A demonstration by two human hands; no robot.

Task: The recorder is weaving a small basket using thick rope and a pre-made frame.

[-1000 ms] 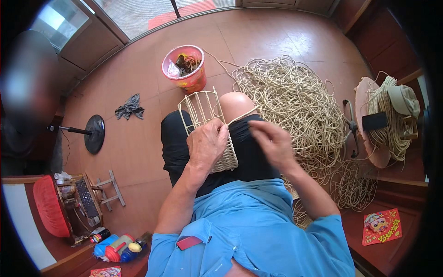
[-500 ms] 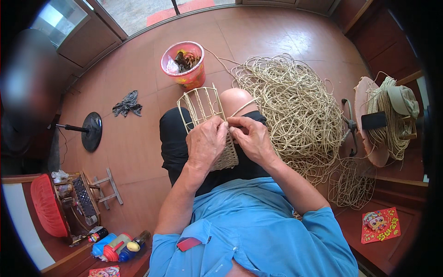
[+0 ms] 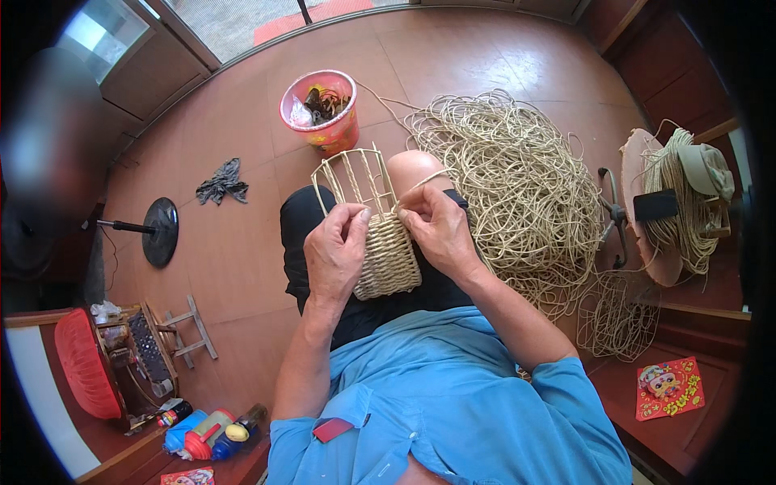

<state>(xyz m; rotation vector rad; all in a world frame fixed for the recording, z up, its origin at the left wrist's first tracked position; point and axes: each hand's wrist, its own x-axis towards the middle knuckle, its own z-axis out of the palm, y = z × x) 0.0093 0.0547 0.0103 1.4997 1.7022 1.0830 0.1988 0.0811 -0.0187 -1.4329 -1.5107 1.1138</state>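
Note:
A half-woven basket (image 3: 390, 260) rests on my lap between my thighs. Its lower part is tightly woven in tan cord, and bare stakes joined by a thin rim rise at the far end. My left hand (image 3: 334, 252) is closed at the basket's left side, thumb and forefinger pinching its upper woven edge. Across at the right corner, my right hand (image 3: 440, 234) pinches the weaving cord (image 3: 428, 179) close against the weave. That cord runs up over my bare knee toward a large loose heap of cord (image 3: 517, 194). The fingertips of both hands are partly hidden.
A pink bucket (image 3: 346, 129) with scraps stands beyond my knees. Left lie a dark rag (image 3: 223, 182), a round black stand base (image 3: 161, 232) and a red basket (image 3: 85, 362). At right, a round stool (image 3: 638, 230) carries coiled cord, a phone (image 3: 655, 205) and a cap (image 3: 708, 174).
My left hand has moved left, away from my right hand, uncovering the woven front. My right hand stays near the right corner with the cord.

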